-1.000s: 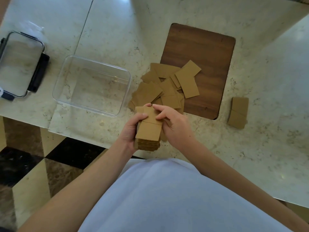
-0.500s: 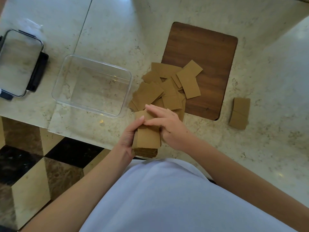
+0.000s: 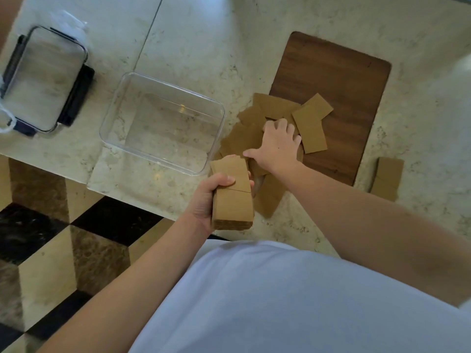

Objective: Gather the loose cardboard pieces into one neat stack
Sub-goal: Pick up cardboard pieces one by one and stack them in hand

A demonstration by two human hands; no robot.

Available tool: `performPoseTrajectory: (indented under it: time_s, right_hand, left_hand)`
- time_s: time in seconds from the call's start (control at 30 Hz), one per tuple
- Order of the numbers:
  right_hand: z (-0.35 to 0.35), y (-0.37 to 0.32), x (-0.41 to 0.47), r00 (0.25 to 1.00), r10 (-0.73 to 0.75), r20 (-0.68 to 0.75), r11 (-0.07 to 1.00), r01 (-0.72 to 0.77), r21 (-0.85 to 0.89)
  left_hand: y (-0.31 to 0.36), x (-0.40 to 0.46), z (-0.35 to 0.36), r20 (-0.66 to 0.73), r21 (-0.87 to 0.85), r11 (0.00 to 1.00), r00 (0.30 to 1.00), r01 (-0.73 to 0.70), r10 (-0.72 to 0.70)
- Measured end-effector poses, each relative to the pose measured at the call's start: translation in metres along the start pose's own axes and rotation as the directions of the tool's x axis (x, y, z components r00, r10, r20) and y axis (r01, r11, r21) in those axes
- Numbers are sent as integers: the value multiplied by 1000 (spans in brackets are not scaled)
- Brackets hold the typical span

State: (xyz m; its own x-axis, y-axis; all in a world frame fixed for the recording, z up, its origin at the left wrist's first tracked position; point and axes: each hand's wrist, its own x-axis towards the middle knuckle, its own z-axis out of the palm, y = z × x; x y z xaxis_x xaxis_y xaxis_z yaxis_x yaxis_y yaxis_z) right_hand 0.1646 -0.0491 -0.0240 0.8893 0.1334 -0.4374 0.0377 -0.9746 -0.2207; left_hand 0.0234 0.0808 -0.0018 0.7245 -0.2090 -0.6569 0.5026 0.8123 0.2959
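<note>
Cardboard pieces (image 3: pixel 309 128) lie in a loose overlapping heap on the marble worktop (image 3: pixel 193 42), just right of the clear plastic container (image 3: pixel 116 118), which serves as landmark. The heap's far side overlaps the near left corner of a dark wooden board (image 3: pixel 339 80), which lies further right of the container.

A gathered stack (image 3: pixel 233 197) is held just off the container's near right corner, above the worktop edge. The left hand (image 3: pixel 204 200) grips it, thumb across the top sheet, fingers wrapped underneath. The top sheets sit slightly offset from one another.

The right hand (image 3: pixel 279 146) rests palm down on the heap, right of the container. Its fingers are curled onto the pieces; whether they pinch one cannot be told.

One piece (image 3: pixel 270 197) lies flat on the worktop beside the held stack. A small separate pile (image 3: pixel 386 178) sits well right of the container, past the board.

Left of the container lies a clear lid with dark clips (image 3: pixel 43 80).
</note>
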Motion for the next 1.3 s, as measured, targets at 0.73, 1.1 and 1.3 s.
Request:
performPoseTrajectory:
  time_s: [0.73,1.1,1.3]
  right_hand:
    - [-22,69,-67,933,-78,351,316,-311,896]
    - [-27,54,-147,864,-430,-260,812,496,306]
    - [-41,50,-165,860,-506,62,814,453,363]
  left_hand:
    - [-3,1,2,-163,100,987,980,129,-112]
    - [-34,4,28,-86,148,989,996,14,-1]
    - [-46,-9,10,116,79,995,991,57,-66]
